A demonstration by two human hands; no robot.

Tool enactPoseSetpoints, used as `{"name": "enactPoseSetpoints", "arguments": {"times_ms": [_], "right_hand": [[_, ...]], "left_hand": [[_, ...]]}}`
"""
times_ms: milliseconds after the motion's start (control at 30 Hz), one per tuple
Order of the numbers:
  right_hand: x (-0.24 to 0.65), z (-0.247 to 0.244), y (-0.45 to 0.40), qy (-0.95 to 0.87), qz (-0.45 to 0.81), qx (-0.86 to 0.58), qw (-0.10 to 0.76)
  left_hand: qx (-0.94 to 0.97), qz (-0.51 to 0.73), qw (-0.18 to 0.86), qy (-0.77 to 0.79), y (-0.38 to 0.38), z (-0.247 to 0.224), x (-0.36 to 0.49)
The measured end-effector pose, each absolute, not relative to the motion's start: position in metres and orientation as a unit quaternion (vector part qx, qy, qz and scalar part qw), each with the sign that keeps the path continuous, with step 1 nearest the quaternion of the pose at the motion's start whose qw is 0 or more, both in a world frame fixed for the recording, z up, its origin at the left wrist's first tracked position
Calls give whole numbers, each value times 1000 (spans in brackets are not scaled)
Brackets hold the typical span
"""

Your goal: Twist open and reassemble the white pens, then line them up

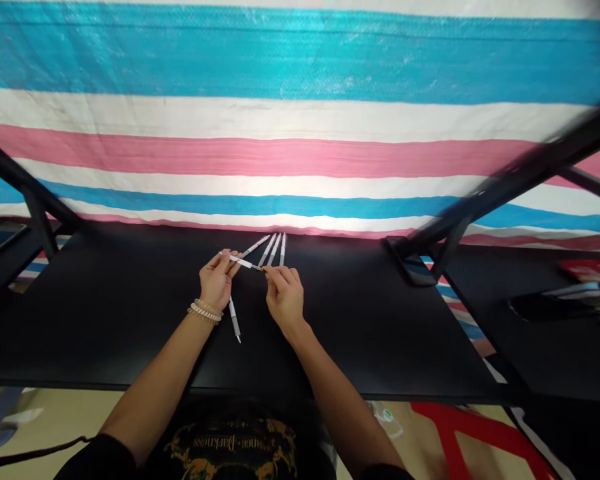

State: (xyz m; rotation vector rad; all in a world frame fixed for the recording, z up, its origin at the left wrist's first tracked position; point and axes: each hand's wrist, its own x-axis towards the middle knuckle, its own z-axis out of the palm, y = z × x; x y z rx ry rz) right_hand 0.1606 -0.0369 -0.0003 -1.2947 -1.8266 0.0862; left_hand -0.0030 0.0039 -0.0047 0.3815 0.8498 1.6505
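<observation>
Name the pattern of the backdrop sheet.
The sheet has blue, white and pink stripes; see the head view.

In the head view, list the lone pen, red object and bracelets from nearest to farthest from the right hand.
1. Lone pen: left, nearer the body.
2. Bracelets: farther left.
3. Red object: far right, blurred.

L hand (pixel 216 283) holds wht pen (pixel 242 261), R hand (pixel 285 296) pinches thin pc (pixel 261 269) at its end; 5 more pens (pixel 235 319) on blk table (pixel 360 320), striped sheet (pixel 300 160) behind.
</observation>
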Motion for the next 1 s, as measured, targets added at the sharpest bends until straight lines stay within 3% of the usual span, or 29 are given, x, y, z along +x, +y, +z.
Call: {"name": "enactPoseSetpoints", "arguments": {"times_ms": [467, 800, 1000], "right_hand": [[158, 1, -38, -741, 16, -532, 408], [145, -2, -40, -741, 118, -462, 473], [152, -5, -39, -686, 189, -507, 485]], "left_hand": [[190, 711, 562, 377, 4, -3, -3], [232, 682, 581, 378, -1, -2, 5], [221, 684, 584, 377, -1, 0, 3]]}}
